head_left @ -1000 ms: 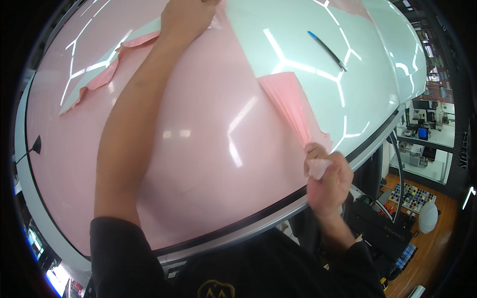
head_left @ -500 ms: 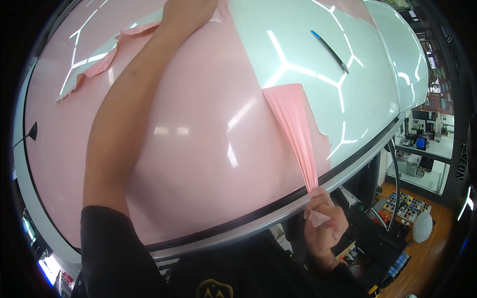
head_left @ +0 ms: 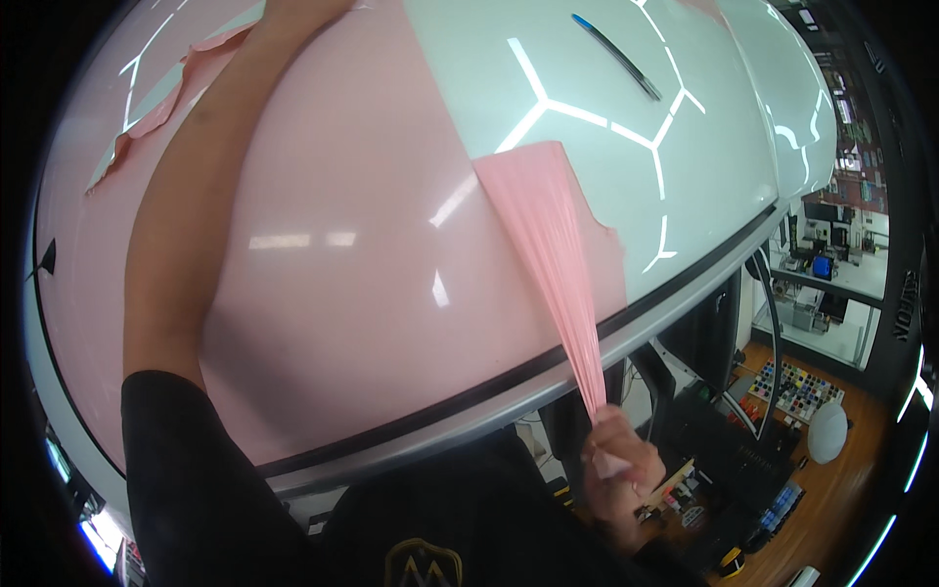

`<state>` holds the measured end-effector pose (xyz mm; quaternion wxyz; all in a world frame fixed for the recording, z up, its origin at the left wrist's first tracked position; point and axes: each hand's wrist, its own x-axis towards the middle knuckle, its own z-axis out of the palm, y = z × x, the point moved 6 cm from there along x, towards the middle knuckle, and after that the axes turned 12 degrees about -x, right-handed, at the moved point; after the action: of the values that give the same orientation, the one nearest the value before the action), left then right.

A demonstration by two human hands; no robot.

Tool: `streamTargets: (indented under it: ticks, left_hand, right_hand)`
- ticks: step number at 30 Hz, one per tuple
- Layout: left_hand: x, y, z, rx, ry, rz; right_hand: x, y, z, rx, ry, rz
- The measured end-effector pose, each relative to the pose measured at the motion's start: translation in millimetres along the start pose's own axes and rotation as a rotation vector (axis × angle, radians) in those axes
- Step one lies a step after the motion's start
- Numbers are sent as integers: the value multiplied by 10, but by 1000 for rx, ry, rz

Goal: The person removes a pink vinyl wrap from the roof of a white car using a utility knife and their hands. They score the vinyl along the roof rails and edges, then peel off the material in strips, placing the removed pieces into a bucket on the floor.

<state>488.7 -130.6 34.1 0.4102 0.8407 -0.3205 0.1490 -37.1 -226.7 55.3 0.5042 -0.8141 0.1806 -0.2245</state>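
Observation:
In my closed right hand is the end of a pink film strip, pulled taut toward me over the edge of a car roof. A small pale flap of film sticks out of the fist. The strip is stretched into narrow folds and is still joined to the pink film that covers the left part of the roof. Bare pale green roof shows beyond it. My left hand reaches far across the film to the top edge of the picture; its fingers are cut off there.
A dark pen-like tool with a blue end lies on the bare roof. Torn, curled film edges a gap at the far left. A silver roof rail runs along the near side. An antenna stands at the left.
My right hand has drawn the film strip lower, further past the roof edge, and the strip is longer. My left hand has shifted up and left in view; the roof has shifted left too.

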Motion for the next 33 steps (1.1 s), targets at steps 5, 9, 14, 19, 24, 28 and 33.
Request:
streamTargets:
  ticks: [5, 9, 14, 19, 24, 28, 33]
  left_hand:
    - [-206, 745, -110, 259, 255, 371]
    - [-1157, 1464, -96, -135, -80, 480]
    - [-2536, 2427, -172, -333, -669, 342]
    - [-2507, 2394, 297, -227, -356, 348]
    - [-2397, 2269, 289, -379, -209, 221]
    - [-2146, 2156, 87, -497, -233, -62]
    - [-2167, 2186, 9, -532, -167, -93]
  right_hand:
    - [66, 165, 14, 2, -50, -108]
    - [-14, 228, 35, 47, -13, -96]
    - [24, -13, 105, 116, 11, -113]
    - [59, -186, 90, 225, 18, -36]
    - [365, -412, -44, 150, -51, -222]
    - [1166, -319, -390, -449, 92, -402]
    - [1623, 445, 50, -572, -184, -234]
